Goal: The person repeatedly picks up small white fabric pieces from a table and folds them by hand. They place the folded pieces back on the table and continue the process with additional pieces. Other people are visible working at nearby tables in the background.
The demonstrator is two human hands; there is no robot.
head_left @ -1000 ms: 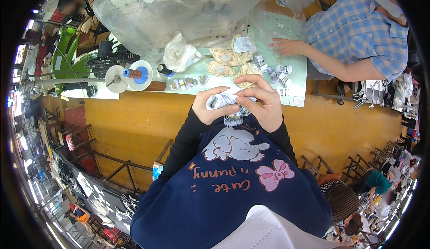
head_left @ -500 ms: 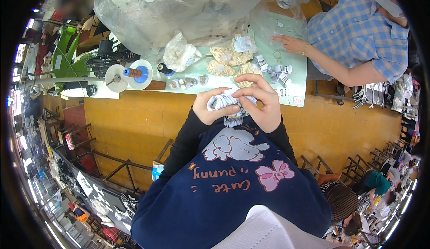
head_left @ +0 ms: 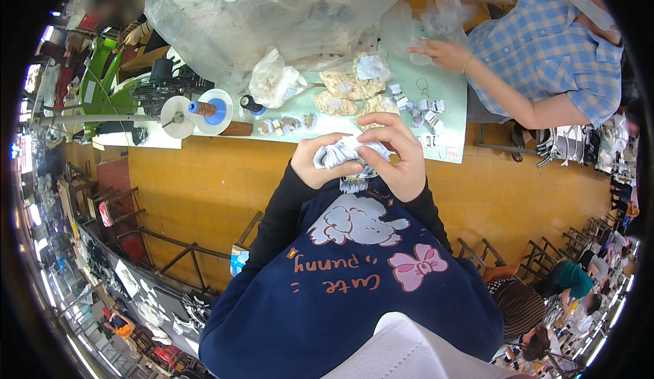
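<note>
Both my hands are raised in front of my chest, at the near edge of the table. Between them is a bundle of thin white and grey layered pieces (head_left: 334,154), whose exact kind I cannot make out. My left hand (head_left: 310,165) wraps its left end, with the thumb along the near side. At the other end, my right hand (head_left: 400,155) grips with thumb and bent fingers over the top. A smaller stack of pale pieces (head_left: 353,185) hangs just below the bundle, against my dark blue top.
On the pale green table (head_left: 446,116) lie cream cloth bundles (head_left: 335,103), small white bundles (head_left: 431,120), a white plastic bag (head_left: 274,82) and a black thread spool (head_left: 251,104). Large thread reels (head_left: 215,113) stand left. A co-worker in a checked shirt (head_left: 545,52) handles clear plastic at right.
My right fingers and the top layers of the bundle have shifted slightly; both hands keep their hold. The co-worker's near hand has lifted a little, and the plastic bag has moved right.
</note>
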